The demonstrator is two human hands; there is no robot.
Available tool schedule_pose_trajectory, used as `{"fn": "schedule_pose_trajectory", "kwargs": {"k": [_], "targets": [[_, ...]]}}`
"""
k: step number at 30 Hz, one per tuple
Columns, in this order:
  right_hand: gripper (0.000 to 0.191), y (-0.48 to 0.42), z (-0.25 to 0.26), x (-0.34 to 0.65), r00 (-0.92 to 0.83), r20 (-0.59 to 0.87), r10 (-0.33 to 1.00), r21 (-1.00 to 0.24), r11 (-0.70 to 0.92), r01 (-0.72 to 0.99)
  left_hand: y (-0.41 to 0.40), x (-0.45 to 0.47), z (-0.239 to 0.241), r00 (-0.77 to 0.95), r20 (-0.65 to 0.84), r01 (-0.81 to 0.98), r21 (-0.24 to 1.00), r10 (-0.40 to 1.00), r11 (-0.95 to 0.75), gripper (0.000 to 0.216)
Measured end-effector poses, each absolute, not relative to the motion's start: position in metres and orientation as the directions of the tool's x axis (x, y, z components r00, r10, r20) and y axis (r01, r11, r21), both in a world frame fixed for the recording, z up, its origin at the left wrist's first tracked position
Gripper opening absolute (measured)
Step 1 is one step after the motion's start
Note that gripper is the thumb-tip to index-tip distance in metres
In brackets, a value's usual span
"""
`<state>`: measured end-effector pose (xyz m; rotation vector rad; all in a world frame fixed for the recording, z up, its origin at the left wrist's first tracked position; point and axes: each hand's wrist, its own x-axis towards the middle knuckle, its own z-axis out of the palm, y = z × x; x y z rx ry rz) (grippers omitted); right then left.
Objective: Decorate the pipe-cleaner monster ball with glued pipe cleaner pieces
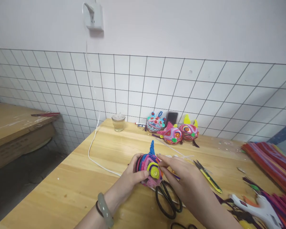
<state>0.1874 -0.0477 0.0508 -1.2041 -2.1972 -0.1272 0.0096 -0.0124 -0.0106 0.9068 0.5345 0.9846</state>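
My left hand (133, 173) is closed round the toy (146, 163), thumb pressed beside its yellow eye (154, 172), and holds it up in front of me, above the near part of the table (62, 197). The blue horn (152, 148) points up. My right hand (181, 171) has its thumb and fingertips drawn together at the upper edge of the eye; whether they pinch a strand or only touch the rim, I can't tell.

I take the step in hand to be detail work around the eye. As I judge it, the next move calls for a steady left grip, with the right fingertips light and exact, pressing along the curve without flattening the fuzzy rows.

The scissors (156, 197) lie just below the toy, handles towards me. Off to my right are the cutter (211, 179) and the glue gun (268, 211). Three other toys, one blue (154, 123) and two pink (173, 135), sit by the wall
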Motion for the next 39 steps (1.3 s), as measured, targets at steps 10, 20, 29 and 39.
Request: {"fn": "schedule_pose_trajectory", "kwargs": {"k": [10,20,29,39], "targets": [[0.033,-0.05,0.045,0.182,-0.485,0.653,0.581,0.028,0.622,0.782,-0.013,0.01,-0.007,0.46,-0.011,-0.463,0.85,0.888,0.25,0.054],[0.034,-0.049,0.043,0.182,-0.492,0.665,0.561,0.036,0.634,0.772,-0.012,0.012,-0.013,0.43,-0.014,-0.486,0.839,0.903,0.245,0.054],[0.033,-0.048,0.045,0.184,-0.495,0.667,0.557,0.011,0.657,0.754,-0.013,0.015,-0.017,0.416,-0.007,-0.508,0.828,0.909,0.239,0.054],[0.041,-0.047,0.044,0.187,-0.486,0.646,0.589,-0.043,0.664,0.747,-0.017,0.022,-0.019,0.321,0.019,-0.481,0.865,0.947,0.146,0.054]]}}
